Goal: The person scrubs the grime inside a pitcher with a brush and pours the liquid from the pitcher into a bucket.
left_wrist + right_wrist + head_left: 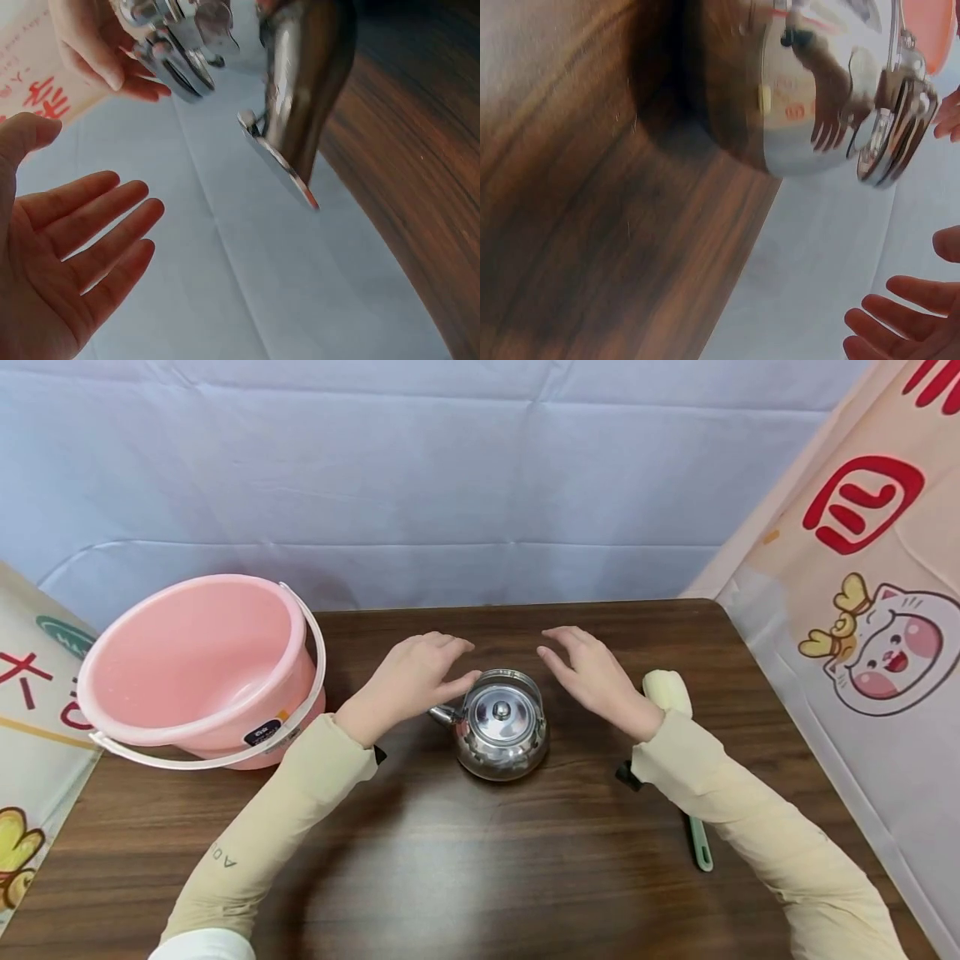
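A shiny steel kettle (501, 752) stands upright on the table, its lid on and its spout (300, 90) to the left in the head view. My left hand (416, 681) hovers beside the spout, fingers spread and holding nothing; the left wrist view shows a gap between them and the metal. On the kettle's other side, my right hand (596, 681) is held in the air, apart from the kettle, with nothing in it. Both palms face inward. The kettle's handle (510, 675) lies at the back of the lid.
At the left stands a pink bucket (202, 652) with a white bail handle. A sponge brush with a cream head (666, 692) and green handle (701, 845) lies at the right, partly under my right forearm. Pale cloth hangs behind the table (480, 877), with printed sheets at both sides.
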{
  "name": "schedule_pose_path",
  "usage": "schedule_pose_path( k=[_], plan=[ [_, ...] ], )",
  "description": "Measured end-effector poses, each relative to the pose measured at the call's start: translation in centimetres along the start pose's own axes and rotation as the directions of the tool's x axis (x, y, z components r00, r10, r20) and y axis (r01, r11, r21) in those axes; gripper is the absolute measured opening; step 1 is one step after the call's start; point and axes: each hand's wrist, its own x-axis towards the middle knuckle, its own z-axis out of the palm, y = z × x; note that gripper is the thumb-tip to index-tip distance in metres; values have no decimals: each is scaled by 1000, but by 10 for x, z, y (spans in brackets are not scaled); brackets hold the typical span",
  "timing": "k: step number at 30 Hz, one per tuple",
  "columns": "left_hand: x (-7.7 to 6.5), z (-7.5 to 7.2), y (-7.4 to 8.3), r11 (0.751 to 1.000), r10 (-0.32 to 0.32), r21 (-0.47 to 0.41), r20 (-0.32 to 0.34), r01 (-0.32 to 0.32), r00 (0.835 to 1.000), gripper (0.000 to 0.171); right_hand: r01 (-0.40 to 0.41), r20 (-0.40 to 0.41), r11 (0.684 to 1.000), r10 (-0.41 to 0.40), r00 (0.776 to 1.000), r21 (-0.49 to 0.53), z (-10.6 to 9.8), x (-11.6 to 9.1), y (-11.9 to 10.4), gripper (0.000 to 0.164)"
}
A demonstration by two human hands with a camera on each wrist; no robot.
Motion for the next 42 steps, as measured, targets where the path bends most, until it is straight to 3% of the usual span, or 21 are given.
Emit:
schedule_pose_path(
  k=[12, 24, 42],
  plan=[
    [-6, 8, 14, 992, 116, -49, -8, -117, 993, 27, -12, 36, 995, 9, 999, 100, 10, -16, -1, 51],
    [-12, 19, 24, 984, 147, -103, 15, -145, 989, 22, -25, 62, 986, 15, 998, 162, 23, -25, -2, 52],
    [-12, 32, 37, 982, 177, -69, 35, -174, 984, 16, -71, 25, 966, 67, 997, 247, 43, -33, -7, 49]
  ],
)
